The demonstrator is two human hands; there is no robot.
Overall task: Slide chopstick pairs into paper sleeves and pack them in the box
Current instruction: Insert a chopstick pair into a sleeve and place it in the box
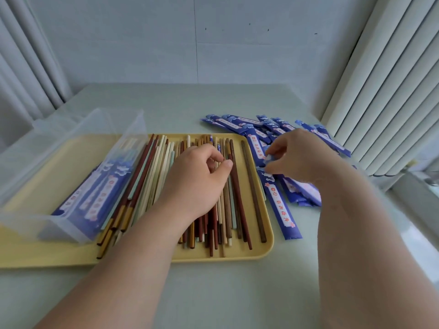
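Left hand (199, 179) curls over loose brown and cream wooden chopsticks (152, 176) on the yellow plastic tray (268, 245); cannot tell if it grips any. Right hand (299, 155) pinches the end of a blue printed paper sleeve (282, 210), right of the tray. Sticks look stiff, light, probably slick: take mid-shaft. Sleeve flimsy: hold by its mouth.

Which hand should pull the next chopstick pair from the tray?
Left hand: its fingers curl over the loose chopsticks on the yellow tray. The right hand is off the tray, pinching a blue sleeve.
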